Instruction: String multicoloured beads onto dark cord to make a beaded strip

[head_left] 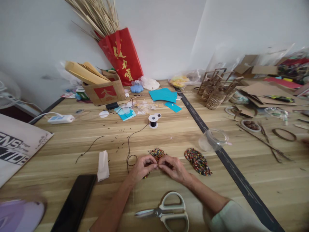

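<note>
My left hand [142,167] is closed in a pinch, and a thin black cord [128,145] runs from a spool [153,121] down to it. A few coloured beads show under its edge. Fingertip to fingertip with it, my right hand [174,167] also pinches; what lies between those fingers is too small to make out. Just beyond both hands is a loose pile of multicoloured beads [157,153]. To the right lies a coiled strand of similar beads [198,162]. Scissors [169,211] with pale handles rest in front of me, blades pointing left.
A black phone [74,203] and a folded white paper [103,166] lie left. A clear round container [213,140] stands right, beyond the bead strand. Farther back are a cardboard box [103,91], a red bag [123,54] and small woven baskets [214,91].
</note>
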Tool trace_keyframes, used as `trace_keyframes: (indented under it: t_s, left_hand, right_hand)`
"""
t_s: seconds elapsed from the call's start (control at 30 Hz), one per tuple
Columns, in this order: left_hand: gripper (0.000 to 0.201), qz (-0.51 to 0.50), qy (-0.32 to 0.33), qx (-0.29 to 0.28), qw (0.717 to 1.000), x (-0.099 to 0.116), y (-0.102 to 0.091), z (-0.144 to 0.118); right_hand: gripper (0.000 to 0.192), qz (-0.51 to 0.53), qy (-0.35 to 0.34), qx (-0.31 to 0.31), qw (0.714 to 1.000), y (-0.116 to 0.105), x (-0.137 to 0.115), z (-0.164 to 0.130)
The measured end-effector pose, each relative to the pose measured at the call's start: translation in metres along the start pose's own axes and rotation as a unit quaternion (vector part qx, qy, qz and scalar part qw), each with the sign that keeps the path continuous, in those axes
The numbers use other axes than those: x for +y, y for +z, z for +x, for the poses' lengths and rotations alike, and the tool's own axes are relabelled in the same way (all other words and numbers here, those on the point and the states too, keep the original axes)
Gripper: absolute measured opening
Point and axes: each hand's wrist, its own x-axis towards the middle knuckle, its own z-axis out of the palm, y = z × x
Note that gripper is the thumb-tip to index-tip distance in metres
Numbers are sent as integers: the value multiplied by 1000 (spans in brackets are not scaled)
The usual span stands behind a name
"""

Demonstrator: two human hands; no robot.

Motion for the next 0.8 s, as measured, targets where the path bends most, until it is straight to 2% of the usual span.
trace_keyframes:
  t_s: [0.3,0.5,0.8]
  left_hand:
    - [27,6,21,7,1000,-7,-2,1]
    - [33,-19,10,18,1000,-1,-1,0]
    - [33,-26,5,-9,1000,0,1,-2]
  right_hand:
    - [22,-24,-48,-3,999,-1,-2,0]
    - [22,-32,-58,-1,998,-1,-2,-1]
    - [20,-33,-59,4,998,0,-1,-1]
